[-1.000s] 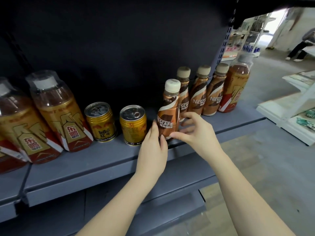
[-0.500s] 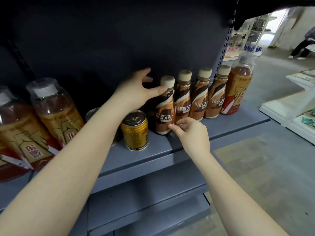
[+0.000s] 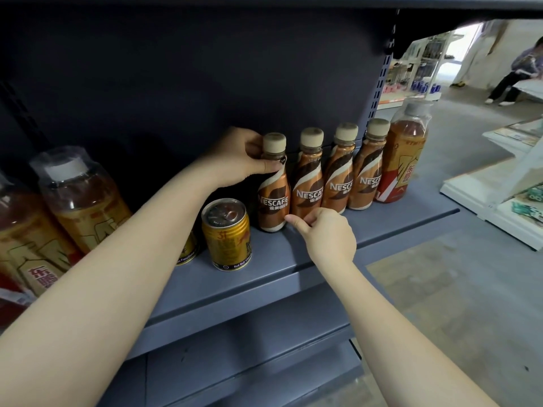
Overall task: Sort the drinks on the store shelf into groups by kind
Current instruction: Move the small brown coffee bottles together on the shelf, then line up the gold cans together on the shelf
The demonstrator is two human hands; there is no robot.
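1. I see the left hand (image 3: 235, 160) with fingers clamped on the neck of the leftmost Nescafé bottle (image 3: 273, 195), upright on the shelf (image 3: 264, 277).
2. Right hand (image 3: 329, 239): fingers curled, thumb touching that bottle's base.
3. Gold can (image 3: 226, 233) stands below the left fingers.

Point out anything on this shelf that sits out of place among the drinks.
One large tea bottle stands alone at the right end, beside the four Nescafe bottles, while the other large tea bottles sit far left. The gold Red Bull cans separate them. Nothing looks spilled or damaged.
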